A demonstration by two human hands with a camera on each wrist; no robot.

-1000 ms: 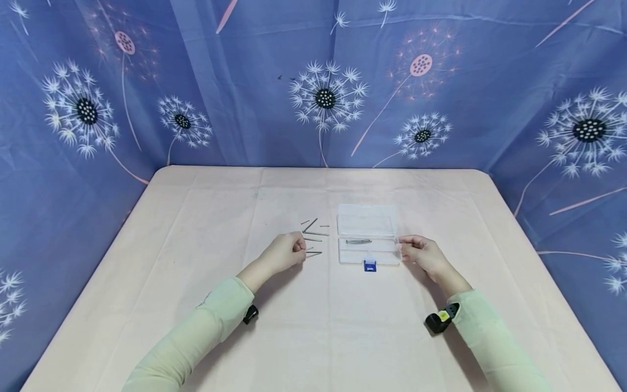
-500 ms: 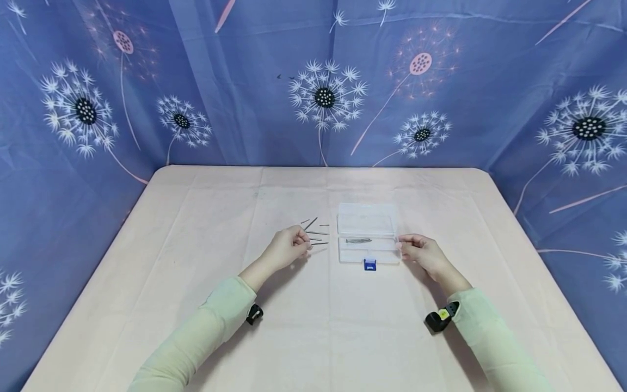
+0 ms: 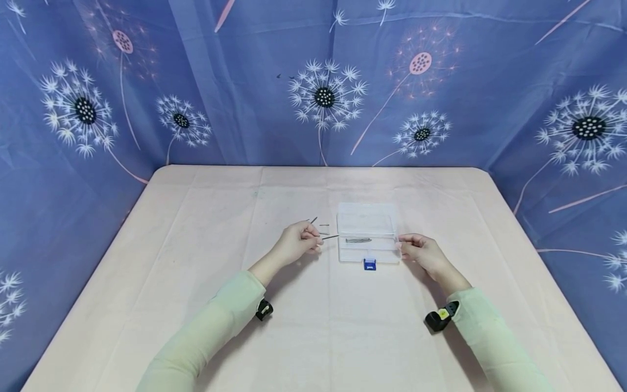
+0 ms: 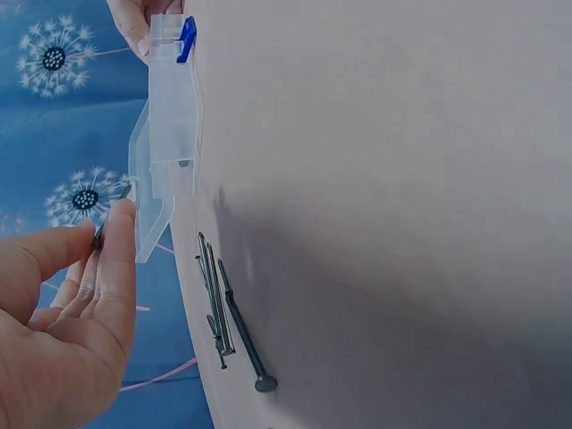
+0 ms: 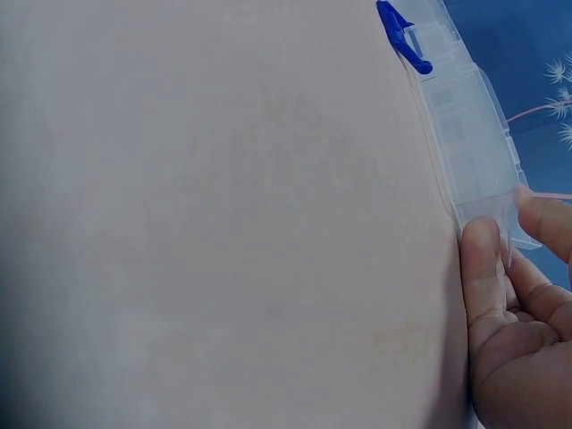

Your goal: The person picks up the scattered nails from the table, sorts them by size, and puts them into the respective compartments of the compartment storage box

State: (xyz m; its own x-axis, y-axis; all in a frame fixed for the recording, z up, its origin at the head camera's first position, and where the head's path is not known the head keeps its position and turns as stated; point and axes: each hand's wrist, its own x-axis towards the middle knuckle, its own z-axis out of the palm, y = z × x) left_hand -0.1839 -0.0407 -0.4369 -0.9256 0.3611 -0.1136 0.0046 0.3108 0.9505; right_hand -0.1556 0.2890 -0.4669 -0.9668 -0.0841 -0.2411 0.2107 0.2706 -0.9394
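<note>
Just left of the clear box (image 3: 352,255), head view: your left hand (image 3: 297,243) pinches a nail (image 3: 330,237); your right hand (image 3: 425,255) grips the box's right end; more nails (image 3: 358,240) lie inside it | left wrist view: loose nails (image 4: 246,335) lie on the counter (image 4: 402,161), apart from the box | right wrist view: your thumb and fingers pinch the box's end, a blue latch (image 5: 397,36) along its front.

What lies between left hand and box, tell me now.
In the head view, a nail pinched by the left hand points toward the box; loose nails lie behind it.
</note>
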